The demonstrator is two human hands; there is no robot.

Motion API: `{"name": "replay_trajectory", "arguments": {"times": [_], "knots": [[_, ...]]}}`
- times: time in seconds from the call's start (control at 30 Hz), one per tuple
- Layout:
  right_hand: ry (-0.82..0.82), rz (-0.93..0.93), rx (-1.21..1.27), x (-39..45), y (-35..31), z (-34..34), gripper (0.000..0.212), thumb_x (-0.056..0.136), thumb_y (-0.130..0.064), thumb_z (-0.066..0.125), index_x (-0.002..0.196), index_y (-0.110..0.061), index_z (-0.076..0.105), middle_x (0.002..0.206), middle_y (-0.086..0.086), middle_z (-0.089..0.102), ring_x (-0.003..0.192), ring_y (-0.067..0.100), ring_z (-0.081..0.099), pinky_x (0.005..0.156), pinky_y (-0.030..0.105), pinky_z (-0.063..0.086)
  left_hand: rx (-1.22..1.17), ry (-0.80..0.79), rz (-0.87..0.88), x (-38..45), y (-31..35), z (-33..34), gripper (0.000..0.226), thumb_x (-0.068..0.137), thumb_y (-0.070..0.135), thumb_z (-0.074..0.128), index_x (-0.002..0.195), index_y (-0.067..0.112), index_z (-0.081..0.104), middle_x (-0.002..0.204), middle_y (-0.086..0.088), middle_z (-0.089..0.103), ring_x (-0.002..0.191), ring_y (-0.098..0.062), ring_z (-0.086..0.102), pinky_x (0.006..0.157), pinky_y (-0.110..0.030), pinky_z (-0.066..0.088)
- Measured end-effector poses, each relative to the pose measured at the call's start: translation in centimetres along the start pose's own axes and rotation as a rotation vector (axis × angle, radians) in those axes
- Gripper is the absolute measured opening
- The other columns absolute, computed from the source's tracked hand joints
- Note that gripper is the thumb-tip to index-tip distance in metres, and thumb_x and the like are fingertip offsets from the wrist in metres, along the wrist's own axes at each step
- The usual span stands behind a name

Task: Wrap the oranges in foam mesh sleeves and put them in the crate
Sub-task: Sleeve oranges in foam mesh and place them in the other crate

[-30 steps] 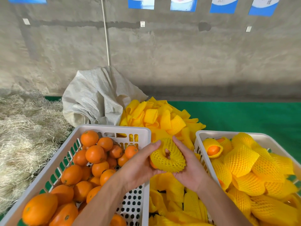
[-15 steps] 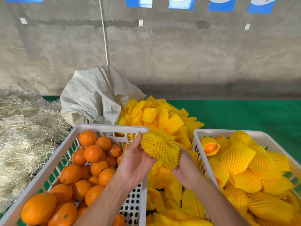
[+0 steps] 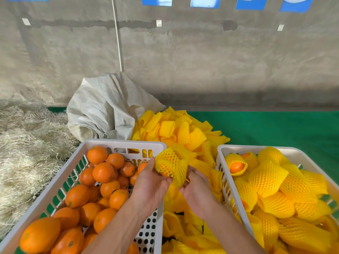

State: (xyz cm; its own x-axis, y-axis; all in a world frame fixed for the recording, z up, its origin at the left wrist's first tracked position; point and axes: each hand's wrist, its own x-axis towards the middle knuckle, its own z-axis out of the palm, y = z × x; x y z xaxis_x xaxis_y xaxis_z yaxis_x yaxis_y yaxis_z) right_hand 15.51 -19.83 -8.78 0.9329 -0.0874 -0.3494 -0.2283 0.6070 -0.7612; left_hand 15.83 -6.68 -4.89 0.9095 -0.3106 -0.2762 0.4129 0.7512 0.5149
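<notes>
Between the two crates, my left hand (image 3: 150, 182) and my right hand (image 3: 196, 186) together hold an orange inside a yellow foam mesh sleeve (image 3: 170, 166). A sliver of orange skin shows at the sleeve's lower left edge. My left fingers curl under the fruit; my right fingers grip the sleeve's loose lower end. The white crate on the left (image 3: 121, 143) holds several bare oranges (image 3: 102, 172). The white crate on the right (image 3: 222, 150) holds several sleeved oranges (image 3: 267, 178).
A heap of empty yellow sleeves (image 3: 181, 132) fills the gap between the crates and runs back to a grey woven sack (image 3: 102, 110). Straw (image 3: 23, 143) lies at the left. Green matting (image 3: 275, 127) and a concrete wall are behind.
The sleeve, rolled into a ring a second ago, has been drawn over the orange and now covers it. Both hands have shifted slightly left and down.
</notes>
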Motion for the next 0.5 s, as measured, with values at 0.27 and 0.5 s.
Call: {"name": "replay_trajectory", "arguments": {"times": [0.27,0.5], "knots": [[0.016,-0.384,-0.698,-0.3,1.3,-0.3,0.021,0.109,-0.026,0.049,0.124,-0.038,0.057,0.099,-0.016,0.07,0.077,-0.008,0.066,0.061,0.012,0.051,0.058,0.081,0.071,-0.2,-0.7,0.8,0.05,0.111,0.033,0.037,0.14,-0.005,0.052,0.132,-0.028,0.066,0.124,-0.039,0.065,0.105,-0.05,0.048],[0.103,-0.777,-0.734,-0.9,-0.4,-0.9,0.015,0.108,-0.042,0.045,0.116,-0.041,0.058,0.12,-0.016,0.064,0.112,0.005,0.062,0.087,0.014,0.05,0.264,0.128,0.266,-0.4,0.4,0.8,0.046,0.111,0.026,0.041,0.141,-0.007,0.05,0.137,-0.029,0.061,0.13,-0.041,0.06,0.114,-0.062,0.041]]}}
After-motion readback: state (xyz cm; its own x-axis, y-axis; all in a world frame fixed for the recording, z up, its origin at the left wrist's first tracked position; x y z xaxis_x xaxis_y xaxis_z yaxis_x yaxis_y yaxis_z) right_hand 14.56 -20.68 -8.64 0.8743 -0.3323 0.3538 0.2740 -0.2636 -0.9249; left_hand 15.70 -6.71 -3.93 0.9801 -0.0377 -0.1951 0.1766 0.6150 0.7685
